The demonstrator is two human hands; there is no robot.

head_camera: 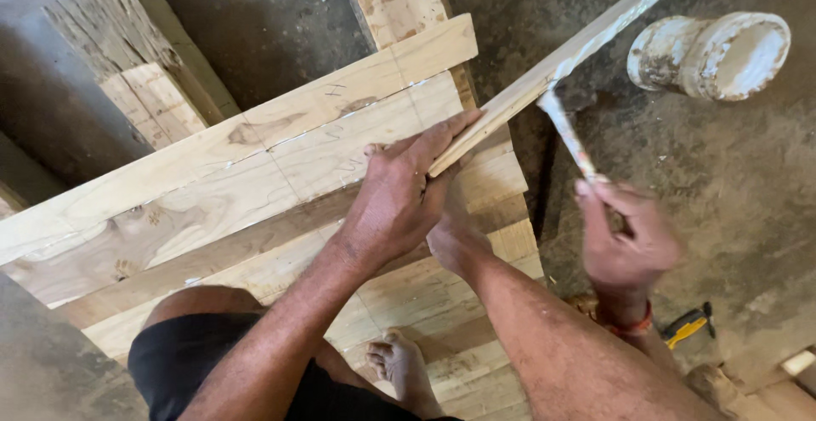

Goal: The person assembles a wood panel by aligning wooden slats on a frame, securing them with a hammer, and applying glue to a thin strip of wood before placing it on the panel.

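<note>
We see the left hand (399, 196) with fingers closed around the near end of a long pale wooden strip (561, 57) that runs up toward the top right, its edge wet with white glue. The right hand (625, 238), blurred, pinches a thin glue-smeared stick (568, 136) whose tip touches the strip. Under the left hand lies a stack of light wooden boards (255, 183) on the grey concrete floor (722, 157). A white-crusted round container (710, 54) lies tipped on its side well apart; we cannot tell what it holds. A yellow-handled tool (690, 326) lies near the right wrist.
</note>
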